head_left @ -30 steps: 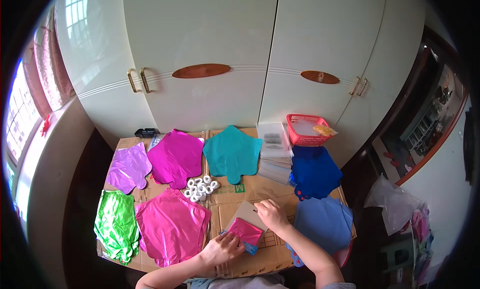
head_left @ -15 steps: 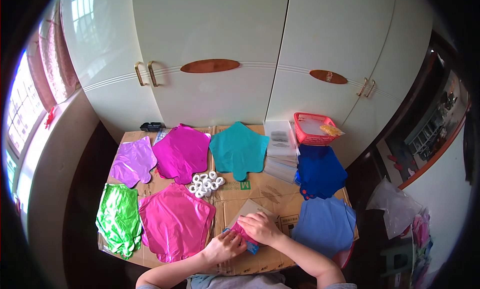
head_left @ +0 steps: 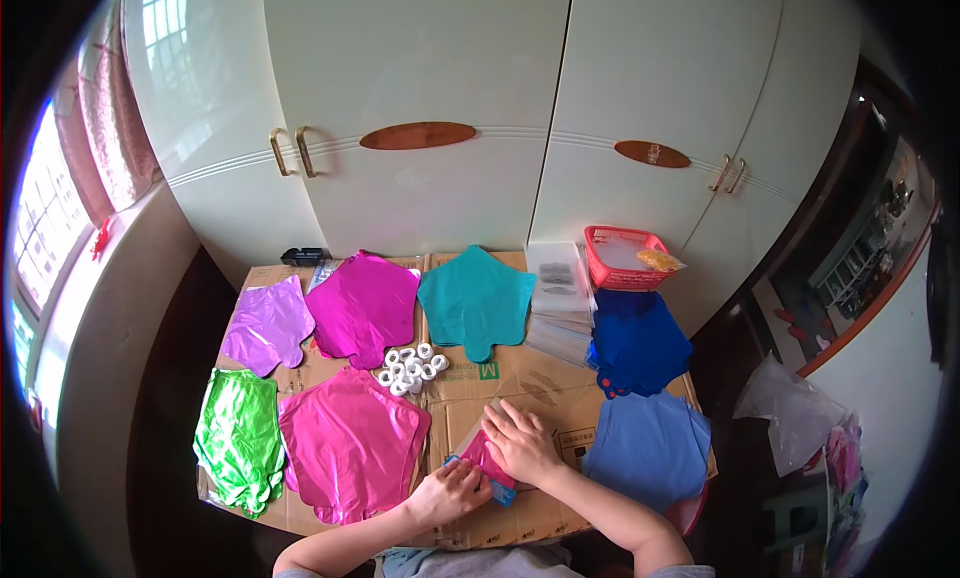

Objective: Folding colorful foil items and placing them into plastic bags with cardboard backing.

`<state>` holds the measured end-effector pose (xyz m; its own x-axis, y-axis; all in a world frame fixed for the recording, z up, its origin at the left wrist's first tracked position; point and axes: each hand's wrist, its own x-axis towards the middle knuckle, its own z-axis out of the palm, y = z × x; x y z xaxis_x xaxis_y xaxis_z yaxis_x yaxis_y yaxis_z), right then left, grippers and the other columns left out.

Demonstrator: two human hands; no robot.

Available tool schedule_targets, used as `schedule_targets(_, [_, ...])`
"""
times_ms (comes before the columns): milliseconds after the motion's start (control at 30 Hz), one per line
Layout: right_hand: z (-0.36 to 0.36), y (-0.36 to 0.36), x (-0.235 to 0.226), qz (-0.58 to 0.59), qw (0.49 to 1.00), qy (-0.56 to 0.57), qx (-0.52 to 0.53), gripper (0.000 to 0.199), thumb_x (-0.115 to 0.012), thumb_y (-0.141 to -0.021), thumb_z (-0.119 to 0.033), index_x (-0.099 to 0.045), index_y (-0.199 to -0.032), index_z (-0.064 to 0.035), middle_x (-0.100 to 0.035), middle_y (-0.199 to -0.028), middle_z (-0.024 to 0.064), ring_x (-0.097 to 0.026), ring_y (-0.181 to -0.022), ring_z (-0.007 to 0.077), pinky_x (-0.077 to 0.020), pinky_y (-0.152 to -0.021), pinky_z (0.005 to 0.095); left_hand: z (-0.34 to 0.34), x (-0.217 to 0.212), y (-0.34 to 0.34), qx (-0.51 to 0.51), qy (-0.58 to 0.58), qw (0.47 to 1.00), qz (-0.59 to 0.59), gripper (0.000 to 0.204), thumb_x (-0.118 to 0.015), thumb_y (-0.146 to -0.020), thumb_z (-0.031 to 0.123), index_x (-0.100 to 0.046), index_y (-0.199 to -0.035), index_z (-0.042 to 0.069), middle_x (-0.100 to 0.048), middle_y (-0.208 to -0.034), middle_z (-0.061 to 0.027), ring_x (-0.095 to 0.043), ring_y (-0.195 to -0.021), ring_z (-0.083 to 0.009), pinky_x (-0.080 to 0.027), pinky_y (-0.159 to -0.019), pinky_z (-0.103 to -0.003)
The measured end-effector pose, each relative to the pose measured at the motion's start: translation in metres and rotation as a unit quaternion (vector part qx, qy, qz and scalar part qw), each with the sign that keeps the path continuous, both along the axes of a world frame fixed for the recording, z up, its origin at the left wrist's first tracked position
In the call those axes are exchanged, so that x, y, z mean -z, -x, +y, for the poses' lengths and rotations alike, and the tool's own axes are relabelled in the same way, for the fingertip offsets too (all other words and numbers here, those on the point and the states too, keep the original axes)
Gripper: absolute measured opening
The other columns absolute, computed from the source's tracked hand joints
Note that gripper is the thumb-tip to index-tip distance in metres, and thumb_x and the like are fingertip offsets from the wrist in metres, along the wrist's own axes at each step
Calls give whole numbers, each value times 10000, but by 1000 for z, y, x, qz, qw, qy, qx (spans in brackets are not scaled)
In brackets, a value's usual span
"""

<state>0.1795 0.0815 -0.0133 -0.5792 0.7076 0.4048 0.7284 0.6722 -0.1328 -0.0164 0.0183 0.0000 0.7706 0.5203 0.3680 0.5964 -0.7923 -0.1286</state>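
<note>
A small flat packet [head_left: 487,460], pink with a light-blue edge, lies on the cardboard sheet [head_left: 520,378] at its near edge, just in front of the person, and is held between both hands; the right hand [head_left: 520,443] is laid flat over its upper part with the fingers pressed together and pointing away, seemingly to keep the slippery foil flattened against the board; the left hand [head_left: 447,491] is set against the packet's lower left corner, its fingers curled at the edge, though whether that edge is pinched or only touched cannot be told; the packet is thus pinned from above and steadied from the side, which suggests it is being smoothed or folded rather than lifted; just to its left a large pink foil balloon [head_left: 350,440] is spread flat, and beyond that a green one [head_left: 238,436]; farther back, purple [head_left: 267,323], magenta [head_left: 365,306] and teal star-shaped [head_left: 475,300] balloons are laid out singly, apparently so each colour stays separate and within reach; a cluster of small white rolls [head_left: 411,367] is gathered between them; to the right, dark-blue [head_left: 640,340] and paler blue [head_left: 650,448] balloons lie beside a stack of clear sleeves [head_left: 558,298]; a red basket [head_left: 625,257] is set at the far corner, against the white cupboard doors [head_left: 420,98].
</note>
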Motion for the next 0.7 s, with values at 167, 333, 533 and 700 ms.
schedule_targets(167, [7, 4, 0, 15, 1000, -1, 13, 467, -577, -887, -284, -528, -1292, -59, -487, -1376, 112, -397, -1316, 288, -308, -1079, 480, 1, -2, -1, 3, -2, 1000, 8, 208, -593, -740, 182, -586, -941, 129, -628, -985, -69, -637, -965, -213, -539, -814, -329])
schedule_targets(333, [14, 40, 4, 19, 999, 9, 34, 512, -594, -878, -270, -475, -1337, -77, -421, -1415, 131, -340, -1341, 311, -275, -1095, 513, 1, 1, -2, 4, -2, 1000, -4, 194, -594, -743, 177, -586, -931, 128, -631, -984, -68, -641, -953, -211, -541, -816, -333])
schedule_targets(533, [40, 11, -5, 40, 994, -11, 99, 395, -680, -780, -199, -571, -1133, -60, -503, -1299, 118, -467, -1181, 290, -419, -945, 432, 1, 0, 1, 4, 5, 1000, -4, 205, -592, -742, 176, -587, -942, 127, -633, -991, -68, -642, -951, -212, -538, -820, -336])
schedule_targets(700, [16, -34, 4, 67, 993, 17, 96, 287, -695, -746, -163, -622, -996, -42, -650, -1043, 104, -612, -979, 255, -488, -880, 383, 1, -2, -1, 4, 11, 1000, -9, 202, -590, -745, 176, -583, -940, 125, -631, -989, -70, -639, -954, -215, -533, -824, -334])
